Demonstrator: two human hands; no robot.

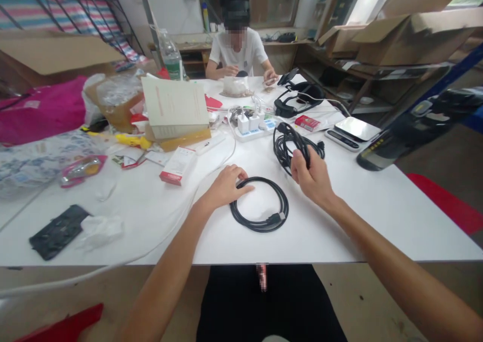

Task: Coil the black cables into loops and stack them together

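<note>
A black cable coiled into a ring (284,196) lies flat on the white table (151,241), its plug resting on the near right part of the loop. My left hand (228,185) is at the ring's upper left, thumb and fingers apart around the cable there; whether they press on it I cannot tell. To the right, my right hand (310,177) is closed around part of a second bundle of black cables (281,151). Several loops and connectors of that bundle spread out on the table behind the fist.
Behind stand a white power strip (254,133) with chargers, a black headset (289,105) and a kitchen scale (352,133). A dark bottle (407,131) is at the right. A small red-white box (178,166) and a black plate (58,231) lie left. Opposite sits a person (237,45).
</note>
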